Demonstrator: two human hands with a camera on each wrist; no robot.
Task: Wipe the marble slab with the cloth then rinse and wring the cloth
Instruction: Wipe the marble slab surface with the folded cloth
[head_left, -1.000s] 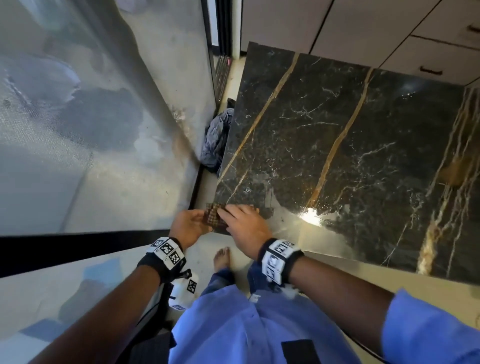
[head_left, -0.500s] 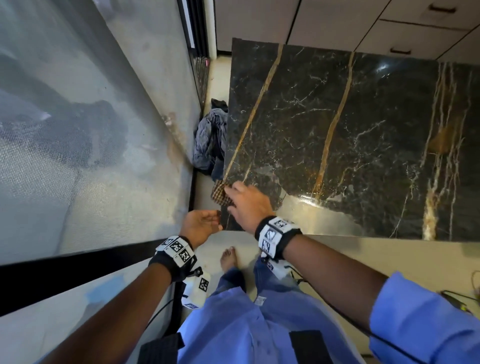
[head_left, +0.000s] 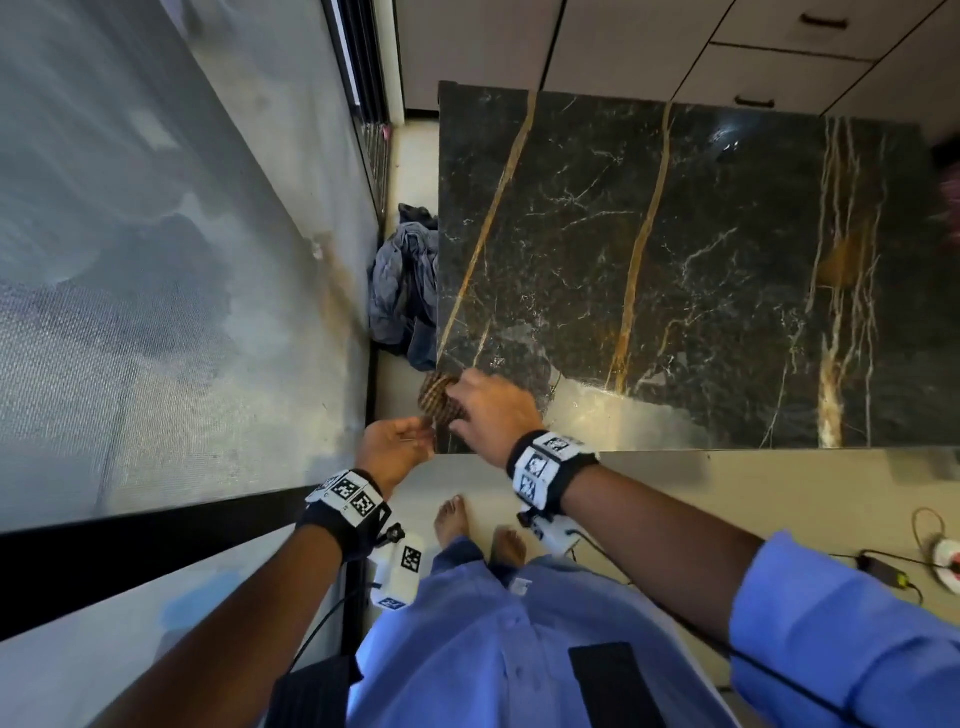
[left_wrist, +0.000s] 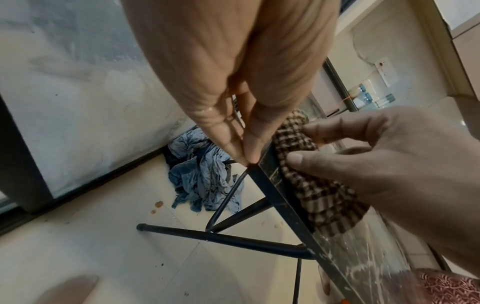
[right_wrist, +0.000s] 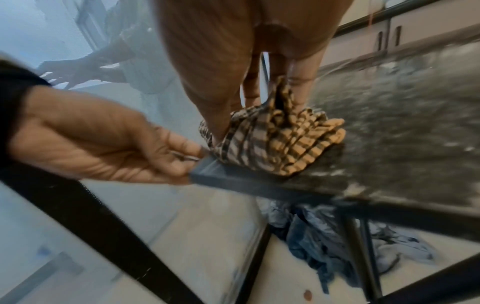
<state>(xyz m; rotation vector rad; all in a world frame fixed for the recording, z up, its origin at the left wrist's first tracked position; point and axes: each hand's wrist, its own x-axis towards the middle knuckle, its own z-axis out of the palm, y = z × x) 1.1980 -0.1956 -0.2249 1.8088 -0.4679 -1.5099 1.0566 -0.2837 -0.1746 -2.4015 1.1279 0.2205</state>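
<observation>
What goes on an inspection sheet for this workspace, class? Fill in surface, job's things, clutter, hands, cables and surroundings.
Surface: dark marble slab, gold veins, bright sheen by near edge.
Job's things: checked cloth bunched at the slab's near left corner.
Clutter: crumpled blue-grey fabric on the floor beside the slab.
Hands: right hand grips the cloth; left hand, fingers straight, touches the slab corner.
Cables: black adapter and cable on the floor, right.
Surroundings: cabinet drawers beyond; window panel left.

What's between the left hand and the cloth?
Only the dark corner edge of the marble slab, touched by the left hand; clearest in the left wrist view.
</observation>
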